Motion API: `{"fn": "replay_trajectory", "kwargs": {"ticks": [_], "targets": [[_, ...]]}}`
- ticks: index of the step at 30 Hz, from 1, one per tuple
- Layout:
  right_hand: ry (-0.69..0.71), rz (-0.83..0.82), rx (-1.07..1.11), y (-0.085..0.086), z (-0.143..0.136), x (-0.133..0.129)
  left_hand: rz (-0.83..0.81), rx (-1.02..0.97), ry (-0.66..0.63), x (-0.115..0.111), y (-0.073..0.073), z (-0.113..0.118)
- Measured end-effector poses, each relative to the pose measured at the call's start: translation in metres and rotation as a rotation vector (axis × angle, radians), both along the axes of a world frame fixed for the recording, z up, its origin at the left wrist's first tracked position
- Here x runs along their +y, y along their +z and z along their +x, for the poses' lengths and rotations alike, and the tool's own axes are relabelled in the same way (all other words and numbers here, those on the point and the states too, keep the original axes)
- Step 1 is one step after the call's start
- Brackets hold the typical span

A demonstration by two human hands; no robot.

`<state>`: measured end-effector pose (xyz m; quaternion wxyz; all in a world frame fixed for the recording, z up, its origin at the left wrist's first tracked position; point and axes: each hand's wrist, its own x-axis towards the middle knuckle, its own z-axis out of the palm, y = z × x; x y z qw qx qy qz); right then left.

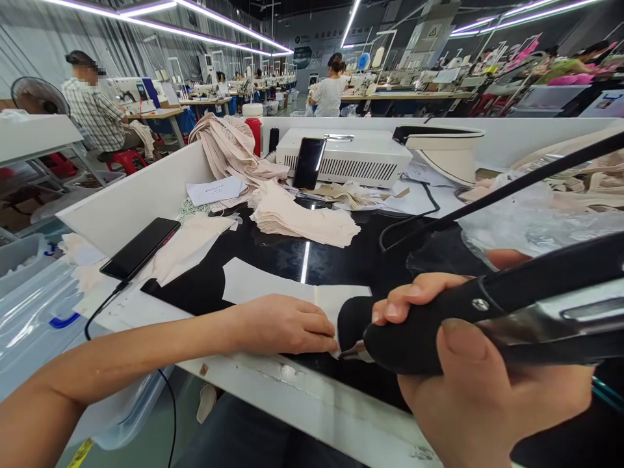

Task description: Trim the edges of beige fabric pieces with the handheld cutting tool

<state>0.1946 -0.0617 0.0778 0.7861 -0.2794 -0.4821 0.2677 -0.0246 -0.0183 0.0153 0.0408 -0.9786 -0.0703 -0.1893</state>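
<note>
My right hand [487, 383] grips a black hand tool [424, 338] with a silver lever-like strip along its side; its kind does not show clearly. From the tool's rounded nose a small metal tip points left, near the fingertips of my left hand [287, 324]. That hand is closed at the near edge of a curved white piece [258, 284], fabric or paper, its thumb and fingers together at the edge. A rounded black shape [353, 320] overlaps the piece's right end. The piece lies on a glossy black work surface [326, 260].
Beyond the piece lies a stack of cream fabric pieces [302, 218]. One phone [141, 248] rests at the left with a cable; another phone [308, 162] leans on a white vented box [351, 156]. Plastic bags [526, 208] lie right. A black bar [507, 188] crosses there. Co-workers sit beyond.
</note>
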Motion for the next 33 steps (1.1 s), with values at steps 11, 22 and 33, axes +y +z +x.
{"fn": "replay_trajectory", "kwargs": {"ticks": [11, 22, 33], "targets": [[-0.002, 0.003, 0.009, 0.002, -0.003, -0.001, 0.155, 0.010, -0.039, -0.001, 0.003, 0.004], [-0.047, -0.031, 0.029, 0.001, -0.003, 0.003, -0.359, -0.088, 0.126, -0.008, 0.012, 0.012], [-0.033, -0.021, 0.020, 0.001, -0.003, -0.001, -0.477, -0.070, 0.334, -0.011, 0.013, 0.029]]}}
